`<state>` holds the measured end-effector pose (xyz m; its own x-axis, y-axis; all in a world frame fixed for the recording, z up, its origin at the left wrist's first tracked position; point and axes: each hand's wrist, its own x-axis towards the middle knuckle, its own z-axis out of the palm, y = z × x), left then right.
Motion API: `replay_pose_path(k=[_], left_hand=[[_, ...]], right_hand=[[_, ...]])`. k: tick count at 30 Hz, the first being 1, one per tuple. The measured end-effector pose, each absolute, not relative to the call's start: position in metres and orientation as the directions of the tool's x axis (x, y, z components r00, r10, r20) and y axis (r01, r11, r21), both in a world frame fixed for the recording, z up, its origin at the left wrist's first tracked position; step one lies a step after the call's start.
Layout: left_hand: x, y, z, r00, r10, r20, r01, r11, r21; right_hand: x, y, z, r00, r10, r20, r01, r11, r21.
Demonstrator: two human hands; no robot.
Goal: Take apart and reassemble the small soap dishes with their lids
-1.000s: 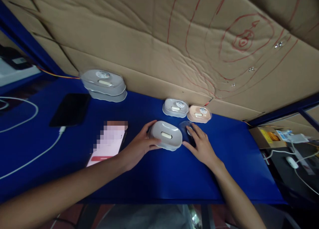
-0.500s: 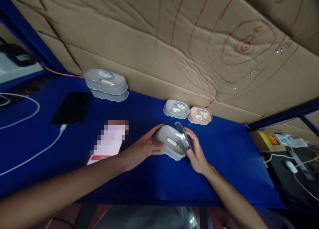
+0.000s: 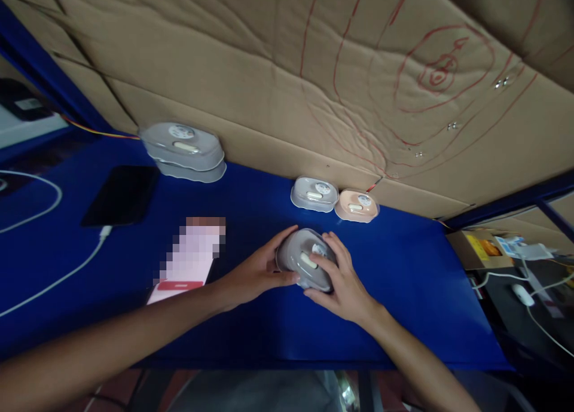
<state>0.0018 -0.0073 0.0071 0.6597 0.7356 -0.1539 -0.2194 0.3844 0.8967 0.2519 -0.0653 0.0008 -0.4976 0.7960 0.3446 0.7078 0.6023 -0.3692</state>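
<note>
A grey oval plastic container (image 3: pixel 289 253) with a pale handle-like bar on top is held over the blue table. Over it lies a clear plastic lid (image 3: pixel 309 240) with a round white sticker. Around the container's left side is my left hand (image 3: pixel 264 268), thumb at the near edge and fingers behind. My right hand (image 3: pixel 347 283) is closed over the lid's right side, with a finger across the top near the bar and the thumb at the near edge. Whether the lid is fully seated cannot be made out.
Along the cardboard wall (image 3: pixel 251 101) stand two stacked grey containers (image 3: pixel 192 155), another grey container (image 3: pixel 309 201) and a peach container (image 3: pixel 354 213). To the left lie a black tablet (image 3: pixel 121 194), its white cable (image 3: pixel 87 259) and a lit phone (image 3: pixel 188 256) on the blue table (image 3: pixel 394 304).
The clear lid, earlier tilted upright at the container's right edge in my right hand, now lies over the container's top. My right hand has moved left over it; my left hand keeps its grip.
</note>
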Motion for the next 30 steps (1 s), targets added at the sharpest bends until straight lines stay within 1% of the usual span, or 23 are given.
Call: replay_pose_path(k=[3, 4, 6, 7, 9, 11, 13, 15, 17, 19, 21, 22, 24, 26, 30], left_hand=[[0.0, -0.004, 0.003, 0.651, 0.747, -0.134, -0.131, 0.284, 0.95], [-0.001, -0.004, 0.002, 0.637, 0.762, -0.117, -0.068, 0.206, 0.976], [-0.002, -0.003, -0.001, 0.596, 0.802, -0.033, 0.104, -0.037, 0.994], [-0.002, -0.003, -0.001, 0.583, 0.812, 0.029, 0.193, -0.173, 0.966], [-0.001, -0.001, 0.001, 0.602, 0.787, 0.136, 0.32, -0.394, 0.862], [0.005, 0.005, 0.008, 0.65, 0.734, 0.195, 0.367, -0.528, 0.766], [0.013, 0.02, 0.017, 0.677, 0.698, 0.232, 0.391, -0.609, 0.69], [0.024, 0.044, 0.024, 0.668, 0.693, 0.271, 0.417, -0.65, 0.635], [0.035, 0.073, 0.026, 0.653, 0.697, 0.296, 0.427, -0.661, 0.617], [0.045, 0.1, 0.024, 0.627, 0.725, 0.284, 0.442, -0.631, 0.638], [0.049, 0.117, 0.02, 0.625, 0.744, 0.238, 0.455, -0.594, 0.663], [0.049, 0.12, 0.018, 0.628, 0.745, 0.225, 0.458, -0.588, 0.667], [0.042, 0.114, 0.016, 0.639, 0.739, 0.215, 0.457, -0.589, 0.666], [0.029, 0.095, 0.014, 0.651, 0.728, 0.215, 0.452, -0.599, 0.661], [0.001, 0.042, 0.012, 0.671, 0.708, 0.218, 0.447, -0.621, 0.644]], right_hand=[[0.25, -0.066, 0.006, -0.475, 0.823, 0.312, 0.733, 0.566, -0.376], [0.252, -0.066, 0.008, -0.491, 0.819, 0.297, 0.727, 0.573, -0.378], [0.257, -0.065, 0.011, -0.514, 0.816, 0.265, 0.722, 0.579, -0.379], [0.26, -0.065, 0.013, -0.519, 0.818, 0.248, 0.725, 0.575, -0.38], [0.27, -0.067, 0.016, -0.515, 0.831, 0.211, 0.737, 0.555, -0.386], [0.285, -0.074, 0.017, -0.498, 0.848, 0.18, 0.756, 0.527, -0.389], [0.308, -0.083, 0.015, -0.45, 0.876, 0.174, 0.791, 0.481, -0.377], [0.341, -0.091, 0.01, -0.363, 0.912, 0.192, 0.852, 0.408, -0.327], [0.383, -0.096, 0.002, -0.257, 0.94, 0.224, 0.924, 0.307, -0.23], [0.428, -0.096, -0.007, -0.127, 0.953, 0.274, 0.98, 0.163, -0.114], [0.47, -0.09, -0.015, -0.003, 0.939, 0.345, 0.999, 0.016, -0.036], [0.486, -0.085, -0.018, 0.043, 0.921, 0.388, 0.999, -0.038, -0.02], [0.508, -0.072, -0.024, 0.087, 0.89, 0.447, 0.996, -0.088, -0.019], [0.513, -0.057, -0.028, 0.093, 0.877, 0.471, 0.996, -0.089, -0.032], [0.49, -0.027, -0.033, 0.075, 0.887, 0.456, 0.997, -0.058, -0.053]])
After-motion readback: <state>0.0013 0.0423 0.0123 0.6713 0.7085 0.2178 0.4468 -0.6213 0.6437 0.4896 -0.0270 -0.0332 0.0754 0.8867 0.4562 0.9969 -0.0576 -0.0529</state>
